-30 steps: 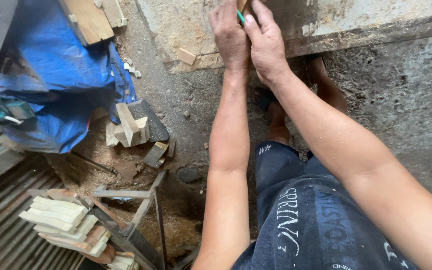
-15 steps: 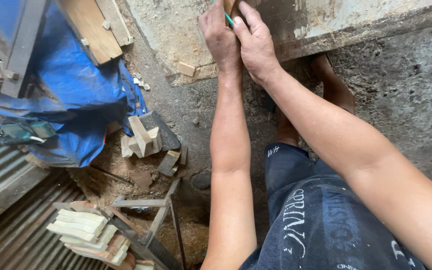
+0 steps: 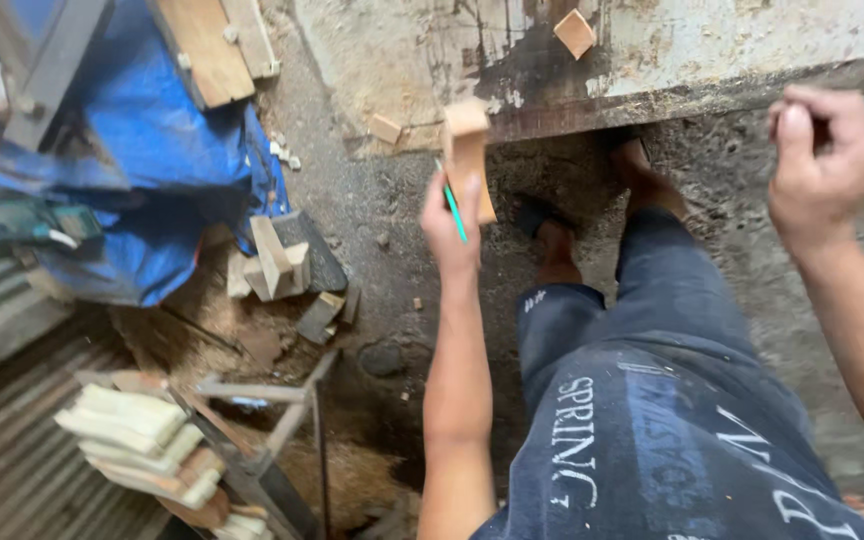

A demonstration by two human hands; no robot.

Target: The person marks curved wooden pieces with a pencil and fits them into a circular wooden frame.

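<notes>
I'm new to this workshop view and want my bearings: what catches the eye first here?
First the left hand at centre, raised over the dirt floor and gripping a wood block and a green pencil. Next the right hand, a loose fist at upper right, and the blue tarp at upper left with wood offcuts at its edge.

Wood block [image 3: 468,160] in left hand [image 3: 449,232], before workbench [image 3: 712,60]; offcuts [image 3: 282,265] on floor left.

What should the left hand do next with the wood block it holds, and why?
Probably lower the wood block toward the stack of cut pieces at lower left. The left hand holds it and a green pencil off the bench, and the right hand is away.
</notes>
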